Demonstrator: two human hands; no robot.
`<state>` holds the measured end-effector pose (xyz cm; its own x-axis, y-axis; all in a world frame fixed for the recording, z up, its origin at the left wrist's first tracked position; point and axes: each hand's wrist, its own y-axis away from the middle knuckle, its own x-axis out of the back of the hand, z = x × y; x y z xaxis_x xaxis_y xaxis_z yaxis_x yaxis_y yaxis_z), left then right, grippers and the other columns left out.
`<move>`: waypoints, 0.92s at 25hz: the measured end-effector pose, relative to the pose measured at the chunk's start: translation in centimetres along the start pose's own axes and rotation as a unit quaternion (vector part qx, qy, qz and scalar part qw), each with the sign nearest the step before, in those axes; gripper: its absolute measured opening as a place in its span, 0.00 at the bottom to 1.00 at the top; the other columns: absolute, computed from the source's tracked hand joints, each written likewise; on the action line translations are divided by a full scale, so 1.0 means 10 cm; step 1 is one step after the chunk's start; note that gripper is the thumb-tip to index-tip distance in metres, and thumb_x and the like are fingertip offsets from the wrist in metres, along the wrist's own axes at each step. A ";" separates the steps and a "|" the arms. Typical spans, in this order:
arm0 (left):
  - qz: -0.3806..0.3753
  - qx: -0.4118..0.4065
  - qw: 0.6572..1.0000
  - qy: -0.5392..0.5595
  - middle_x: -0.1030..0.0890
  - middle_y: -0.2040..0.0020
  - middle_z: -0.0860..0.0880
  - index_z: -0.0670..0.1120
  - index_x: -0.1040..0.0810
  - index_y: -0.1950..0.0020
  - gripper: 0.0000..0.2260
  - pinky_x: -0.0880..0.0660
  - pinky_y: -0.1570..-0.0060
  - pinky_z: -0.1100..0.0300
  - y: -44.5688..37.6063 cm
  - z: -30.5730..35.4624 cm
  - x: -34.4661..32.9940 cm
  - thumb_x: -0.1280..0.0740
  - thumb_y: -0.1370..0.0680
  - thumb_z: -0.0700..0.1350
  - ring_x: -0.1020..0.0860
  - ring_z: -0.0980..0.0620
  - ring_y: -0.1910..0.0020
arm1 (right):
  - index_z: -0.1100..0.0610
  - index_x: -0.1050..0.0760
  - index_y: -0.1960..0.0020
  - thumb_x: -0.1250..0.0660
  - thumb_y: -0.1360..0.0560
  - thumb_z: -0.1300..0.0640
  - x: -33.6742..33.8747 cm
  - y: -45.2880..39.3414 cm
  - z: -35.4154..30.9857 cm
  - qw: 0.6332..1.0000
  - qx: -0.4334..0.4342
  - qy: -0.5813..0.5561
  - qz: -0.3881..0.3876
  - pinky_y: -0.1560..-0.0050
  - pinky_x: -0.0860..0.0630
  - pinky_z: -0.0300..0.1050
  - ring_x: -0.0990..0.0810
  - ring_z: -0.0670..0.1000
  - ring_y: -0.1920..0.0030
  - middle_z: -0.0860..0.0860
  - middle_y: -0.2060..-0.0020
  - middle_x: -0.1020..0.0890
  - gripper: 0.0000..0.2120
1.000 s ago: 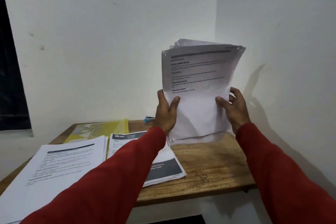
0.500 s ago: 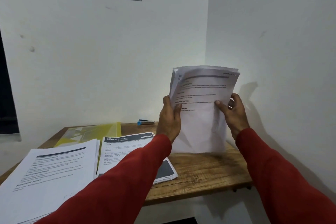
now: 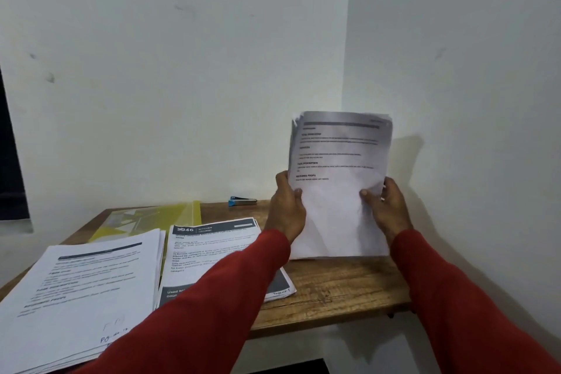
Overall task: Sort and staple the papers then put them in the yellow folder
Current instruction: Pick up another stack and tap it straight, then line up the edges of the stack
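nearest us, two red sleeves (image 3: 212, 307) reach forward over the wooden table (image 3: 334, 291); at our near left lies a thick stack of printed sheets (image 3: 82, 291), and just beside it to the right a second stack with a dark header (image 3: 212, 249), partly under our left sleeve; further on, our left hand (image 3: 287, 209) grasps the left edge of a sheaf of papers (image 3: 340, 185), thumb across the front; our right hand (image 3: 387, 206) grasps the right edge the same way; the sheaf stands upright, its lower edge touching the table; its print is blurred; behind the stacks lies the yellow folder (image 3: 158, 217), flat at the far left; near the wall rests a blue stapler (image 3: 241, 201).
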<state>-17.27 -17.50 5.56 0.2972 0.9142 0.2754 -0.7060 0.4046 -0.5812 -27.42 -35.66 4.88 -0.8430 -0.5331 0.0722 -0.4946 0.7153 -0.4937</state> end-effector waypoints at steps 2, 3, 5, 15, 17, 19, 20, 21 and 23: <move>-0.030 0.071 0.997 -0.004 0.27 0.43 0.50 0.44 0.39 0.29 0.18 0.28 0.47 0.61 -0.10 0.01 -0.01 0.41 0.19 0.36 0.25 0.49 0.44 | 0.56 0.29 0.35 0.29 0.27 0.63 0.05 -0.21 -0.02 0.997 -0.040 0.062 0.000 0.43 0.22 0.52 0.19 0.56 0.48 0.57 0.44 0.19 0.22; -0.058 0.105 0.993 -0.022 0.27 0.43 0.50 0.43 0.38 0.29 0.19 0.30 0.45 0.61 -0.11 -0.04 -0.03 0.40 0.20 0.36 0.25 0.49 0.43 | 0.57 0.28 0.34 0.28 0.28 0.64 0.08 -0.28 0.00 0.993 -0.062 0.102 -0.015 0.43 0.22 0.52 0.19 0.58 0.48 0.59 0.43 0.19 0.23; -0.129 0.148 0.973 -0.122 0.27 0.40 0.48 0.37 0.37 0.30 0.22 0.29 0.41 0.61 -0.08 -0.23 -0.09 0.37 0.23 0.35 0.26 0.47 0.37 | 0.60 0.28 0.33 0.27 0.28 0.64 0.10 -0.29 0.09 0.965 -0.100 0.231 -0.075 0.43 0.26 0.46 0.20 0.59 0.45 0.60 0.39 0.21 0.25; -0.244 0.142 0.874 -0.395 0.39 0.26 0.40 0.44 0.27 0.33 0.16 0.36 0.31 0.44 0.14 -0.57 -0.13 0.40 0.20 0.44 0.39 0.36 0.28 | 0.55 0.34 0.28 0.30 0.27 0.59 0.03 -0.13 0.59 0.875 -0.106 0.435 -0.184 0.39 0.27 0.47 0.24 0.59 0.37 0.59 0.36 0.24 0.29; -0.227 0.130 0.892 -0.369 0.36 0.27 0.41 0.46 0.26 0.32 0.16 0.35 0.31 0.45 0.13 -0.60 -0.10 0.40 0.19 0.46 0.38 0.38 0.29 | 0.52 0.34 0.28 0.31 0.25 0.54 0.00 -0.11 0.57 0.857 -0.079 0.481 -0.169 0.35 0.29 0.52 0.27 0.61 0.35 0.59 0.35 0.26 0.28; -0.189 0.105 0.911 -0.352 0.34 0.29 0.43 0.50 0.26 0.32 0.15 0.35 0.31 0.47 0.12 -0.62 -0.03 0.39 0.19 0.47 0.37 0.39 0.28 | 0.50 0.33 0.28 0.34 0.22 0.51 -0.06 -0.05 0.51 0.849 -0.034 0.507 -0.145 0.34 0.32 0.54 0.30 0.62 0.33 0.57 0.33 0.27 0.24; -0.178 0.096 0.916 -0.346 0.33 0.29 0.44 0.52 0.25 0.32 0.15 0.36 0.31 0.48 0.10 -0.64 0.03 0.38 0.19 0.47 0.37 0.40 0.28 | 0.49 0.33 0.28 0.35 0.21 0.50 -0.12 -0.01 0.48 0.854 -0.011 0.502 -0.137 0.34 0.34 0.55 0.31 0.61 0.32 0.55 0.33 0.28 0.23; -0.172 0.088 0.920 -0.342 0.32 0.30 0.44 0.53 0.25 0.33 0.15 0.36 0.31 0.48 0.08 -0.65 0.10 0.38 0.19 0.48 0.36 0.40 0.28 | 0.48 0.32 0.28 0.36 0.21 0.50 -0.19 0.02 0.44 0.861 0.014 0.490 -0.134 0.34 0.35 0.55 0.32 0.61 0.32 0.54 0.33 0.27 0.22; -0.164 0.072 0.922 -0.343 0.27 0.32 0.46 0.54 0.23 0.36 0.14 0.36 0.30 0.46 0.03 -0.68 0.28 0.38 0.20 0.50 0.33 0.40 0.29 | 0.48 0.29 0.30 0.36 0.21 0.50 -0.37 0.09 0.35 0.873 0.065 0.460 -0.149 0.35 0.36 0.54 0.31 0.59 0.32 0.52 0.34 0.25 0.19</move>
<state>-12.26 -14.72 0.96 0.0675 0.4939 0.8669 -0.7428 0.6050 -0.2869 -24.02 -34.64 1.17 -0.5242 -0.0556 0.8498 -0.7425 0.5185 -0.4241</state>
